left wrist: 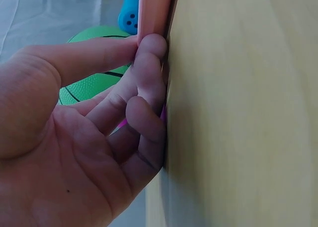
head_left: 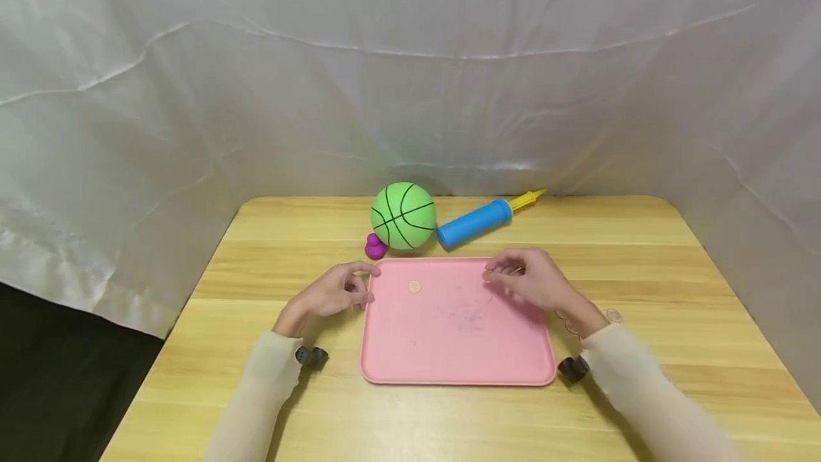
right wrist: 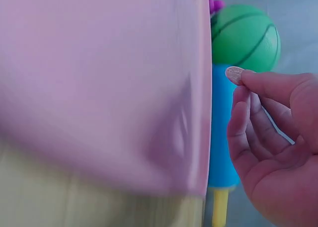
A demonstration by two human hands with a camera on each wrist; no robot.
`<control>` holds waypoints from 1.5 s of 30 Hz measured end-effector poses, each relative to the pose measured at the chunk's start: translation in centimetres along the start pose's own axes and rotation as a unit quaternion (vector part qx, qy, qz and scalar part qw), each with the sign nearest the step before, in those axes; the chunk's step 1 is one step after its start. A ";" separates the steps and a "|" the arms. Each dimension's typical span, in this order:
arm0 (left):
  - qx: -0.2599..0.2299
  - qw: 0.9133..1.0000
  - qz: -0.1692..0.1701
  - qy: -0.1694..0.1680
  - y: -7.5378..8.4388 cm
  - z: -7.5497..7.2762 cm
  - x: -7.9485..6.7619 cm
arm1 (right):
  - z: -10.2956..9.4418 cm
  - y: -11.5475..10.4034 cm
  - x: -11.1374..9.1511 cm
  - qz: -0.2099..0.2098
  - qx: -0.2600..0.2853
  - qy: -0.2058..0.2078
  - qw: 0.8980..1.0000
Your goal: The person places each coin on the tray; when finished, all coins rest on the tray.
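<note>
A pink rectangular tray lies on the wooden table. At its left side, my left hand grips the rim, thumb on the inner side and fingertips on the outer side; the left wrist view shows this rim close up. My right hand is over the tray's back right corner. Between thumb and fingertips it pinches a small round coin, held above the tray. Another coin lies flat inside the tray, toward the back left.
Several more coins lie on the table right of the tray, partly hidden under the right wrist. Behind the tray are a green ball with black lines, a small purple object and a blue hand pump with a yellow nozzle. Pale curtains surround the table.
</note>
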State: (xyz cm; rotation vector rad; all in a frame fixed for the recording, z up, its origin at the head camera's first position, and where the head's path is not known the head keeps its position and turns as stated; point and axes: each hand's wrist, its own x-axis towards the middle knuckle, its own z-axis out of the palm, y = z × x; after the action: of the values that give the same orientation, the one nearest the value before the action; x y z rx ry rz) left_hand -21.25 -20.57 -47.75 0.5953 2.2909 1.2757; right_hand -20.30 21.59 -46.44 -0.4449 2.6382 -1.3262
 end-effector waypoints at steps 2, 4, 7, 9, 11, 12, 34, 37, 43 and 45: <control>-0.004 1.000 0.001 -0.001 0.1 0.0 0.1 | 1.0 -0.4 0.7 -0.002 0.010 -0.002 1.000; -0.004 1.000 0.001 -0.002 0.1 0.0 0.2 | 1.9 -0.7 1.4 -0.002 0.018 -0.007 1.000; -0.008 1.000 0.000 -0.003 0.1 0.0 0.2 | 3.1 -1.2 2.3 -0.002 0.027 -0.017 0.999; -0.009 1.000 -0.001 -0.003 0.1 0.0 0.2 | 3.8 -1.6 2.8 -0.004 0.029 -0.023 0.999; -0.013 1.000 -0.003 -0.003 0.0 0.0 0.1 | 4.4 -2.0 3.2 -0.003 0.031 -0.028 0.999; -0.014 1.000 -0.003 -0.003 -0.1 0.1 0.1 | 4.7 -2.2 3.5 -0.003 0.031 -0.031 0.999; -0.027 1.000 -0.003 -0.005 -0.3 0.3 0.4 | 7.6 -3.7 5.9 -0.040 -0.033 -0.048 0.998; -0.029 1.000 -0.007 -0.004 -0.2 0.2 0.4 | 7.6 -3.6 5.8 -0.031 -0.031 -0.048 0.998; -0.028 0.999 -0.016 0.000 0.0 0.2 0.4 | 7.6 -3.2 5.7 -0.032 -0.031 -0.044 0.998; -0.029 0.999 -0.014 -0.002 0.0 0.2 0.5 | 7.6 -3.1 5.7 -0.036 -0.036 -0.042 0.998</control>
State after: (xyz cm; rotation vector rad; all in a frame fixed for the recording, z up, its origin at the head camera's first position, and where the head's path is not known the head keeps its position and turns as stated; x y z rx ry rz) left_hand -21.48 -20.13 -47.90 0.5432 2.2431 1.3218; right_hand -23.08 12.22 -48.50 -0.5977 2.6301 -1.2071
